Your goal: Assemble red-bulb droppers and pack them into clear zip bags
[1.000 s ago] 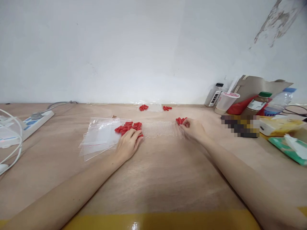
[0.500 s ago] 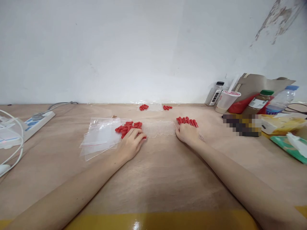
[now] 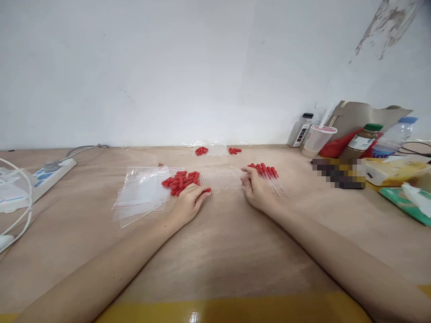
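My left hand point(image 3: 187, 204) rests on the table with its fingertips pinched on a red rubber cap, just in front of a pile of red caps point(image 3: 180, 181). A row of clear tubes point(image 3: 220, 179) lies side by side between my hands. At the right end of that row my right hand point(image 3: 257, 192) has its fingers curled against the tubes; what they hold is hidden. Just beyond it lie several clear tubes with red caps point(image 3: 269, 175), fanned out.
Small clear zip bags point(image 3: 141, 190) are stacked left of the red caps. More red caps point(image 3: 202, 150) lie by the wall. A power strip point(image 3: 50, 172) and cables are far left. A cup point(image 3: 314, 140), bottles point(image 3: 362, 142) and a tissue pack point(image 3: 404, 202) crowd the right.
My right hand has slid left along the tube row, pushing it shorter and uncovering the capped tubes behind it. My left hand has drawn back slightly with a red cap at its fingertips.
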Tool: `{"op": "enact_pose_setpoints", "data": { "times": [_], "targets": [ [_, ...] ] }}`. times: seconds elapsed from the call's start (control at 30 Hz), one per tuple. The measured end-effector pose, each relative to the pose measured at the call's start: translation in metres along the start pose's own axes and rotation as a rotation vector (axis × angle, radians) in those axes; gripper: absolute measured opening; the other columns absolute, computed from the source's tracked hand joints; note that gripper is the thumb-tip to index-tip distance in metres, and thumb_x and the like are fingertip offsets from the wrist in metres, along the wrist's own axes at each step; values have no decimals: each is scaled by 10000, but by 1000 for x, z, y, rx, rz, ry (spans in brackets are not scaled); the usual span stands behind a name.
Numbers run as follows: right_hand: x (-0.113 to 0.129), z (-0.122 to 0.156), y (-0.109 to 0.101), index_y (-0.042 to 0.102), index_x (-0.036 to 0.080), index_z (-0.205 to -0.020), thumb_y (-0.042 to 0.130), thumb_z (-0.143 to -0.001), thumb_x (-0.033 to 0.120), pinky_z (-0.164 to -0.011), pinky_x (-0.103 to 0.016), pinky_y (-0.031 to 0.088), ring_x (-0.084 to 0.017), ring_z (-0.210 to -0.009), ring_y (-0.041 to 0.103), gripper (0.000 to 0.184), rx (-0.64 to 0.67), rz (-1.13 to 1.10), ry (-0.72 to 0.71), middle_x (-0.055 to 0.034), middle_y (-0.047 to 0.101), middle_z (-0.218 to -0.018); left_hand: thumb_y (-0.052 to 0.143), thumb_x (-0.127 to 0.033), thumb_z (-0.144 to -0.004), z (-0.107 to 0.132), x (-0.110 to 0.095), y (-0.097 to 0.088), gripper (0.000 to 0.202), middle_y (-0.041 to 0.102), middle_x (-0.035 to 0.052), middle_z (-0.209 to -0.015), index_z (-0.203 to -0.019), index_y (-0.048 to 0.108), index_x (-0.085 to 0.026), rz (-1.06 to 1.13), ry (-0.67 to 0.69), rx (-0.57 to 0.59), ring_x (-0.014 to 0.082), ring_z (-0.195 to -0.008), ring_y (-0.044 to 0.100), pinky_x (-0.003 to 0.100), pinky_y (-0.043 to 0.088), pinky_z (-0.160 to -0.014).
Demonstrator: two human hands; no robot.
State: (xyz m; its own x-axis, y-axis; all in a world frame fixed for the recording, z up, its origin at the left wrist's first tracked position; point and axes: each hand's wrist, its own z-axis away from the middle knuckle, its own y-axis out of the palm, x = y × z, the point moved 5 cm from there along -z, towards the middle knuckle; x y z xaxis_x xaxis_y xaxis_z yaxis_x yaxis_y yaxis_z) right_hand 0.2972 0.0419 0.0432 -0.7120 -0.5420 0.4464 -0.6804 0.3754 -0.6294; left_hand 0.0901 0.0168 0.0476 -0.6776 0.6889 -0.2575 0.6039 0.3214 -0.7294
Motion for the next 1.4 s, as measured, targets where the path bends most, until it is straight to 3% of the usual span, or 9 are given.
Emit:
{"op": "enact_pose_setpoints", "data": {
  "times": [0.1, 0.2, 0.6, 0.77, 1.0, 1.4],
  "targets": [
    [23, 11, 11, 509, 185, -1043, 334, -883, 245, -714, -304, 441, -165, -793, 568, 245, 83, -136, -188, -66, 602, -860, 483, -236, -858, 0, 1, 0, 153, 630, 36, -825, -931, 599, -167, -1, -29, 6, 149, -767, 575, 267, 469, -693],
    [36, 17, 19, 554, 188, -946, 345, -885, 226, -716, -291, 448, -153, -809, 560, 221, 160, -194, -253, -63, 604, -862, 505, -245, -846, 0, 1, 0, 142, 630, 31, -833, -921, 600, -169, 1, -60, 26, 147, -768, 579, 263, 467, -697],
    [37, 18, 23, 594, 173, -976, 382, -883, 226, -737, -282, 420, -145, -818, 565, 237, 250, -177, -227, -65, 625, -880, 462, -237, -870, 0, -5, 0, 140, 612, 37, -850, -924, 570, -166, 49, 67, 45, 146, -799, 561, 268, 454, -718],
    [29, 17, 24, 629, 213, -975, 407, -880, 231, -746, -291, 346, -133, -785, 577, 242, 281, -58, -256, -44, 650, -887, 430, -242, -885, 2, -11, 2, 175, 605, 44, -827, -920, 581, -160, 24, 187, 137, 135, -740, 559, 241, 448, -649],
    [36, 18, 20, 652, 223, -935, 398, -877, 229, -738, -313, 254, -119, -697, 548, 260, 277, 144, -326, -32, 668, -864, 447, -273, -879, 3, -12, 5, 190, 616, 39, -811, -904, 597, -160, -84, 202, 148, 130, -717, 570, 228, 448, -631],
    [40, 19, 27, 630, 198, -820, 416, -869, 225, -702, -299, 245, -118, -648, 541, 222, 371, 39, -243, -6, 678, -788, 486, -299, -858, 3, -21, -1, 178, 624, 25, -761, -858, 606, -167, -122, 231, 120, 119, -681, 572, 209, 448, -629]
  ]
}}
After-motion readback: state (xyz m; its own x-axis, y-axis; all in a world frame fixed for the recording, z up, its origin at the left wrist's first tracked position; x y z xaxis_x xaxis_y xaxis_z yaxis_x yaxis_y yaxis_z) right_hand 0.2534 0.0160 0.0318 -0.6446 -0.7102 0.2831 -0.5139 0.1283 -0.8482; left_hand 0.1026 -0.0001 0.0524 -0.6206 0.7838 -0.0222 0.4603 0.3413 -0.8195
